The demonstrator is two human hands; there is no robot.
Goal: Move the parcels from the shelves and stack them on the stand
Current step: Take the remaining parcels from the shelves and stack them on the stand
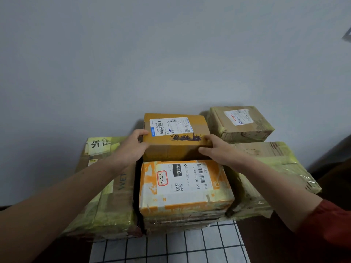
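Grey wall [133, 54] behind parcel stack; left hand [133, 147] and right hand [214, 150] gripping brown box [176, 141] from both sides, sitting behind orange box [184, 185].

On my feed, a plain pale grey wall [171, 54] fills everything beyond and above the left hand [131, 147] and the right hand [216, 150]. Far up and to the right of the right hand, at the frame's edge, I see the corner of a dark-framed flat object [347, 36]; I cannot tell what it is. Nearer to me than both hands, between them, lies a white sheet printed with a thin black grid [171, 247]. Right of the right hand, low against the wall, sits a dark brown shape [334, 158], too dim to make out
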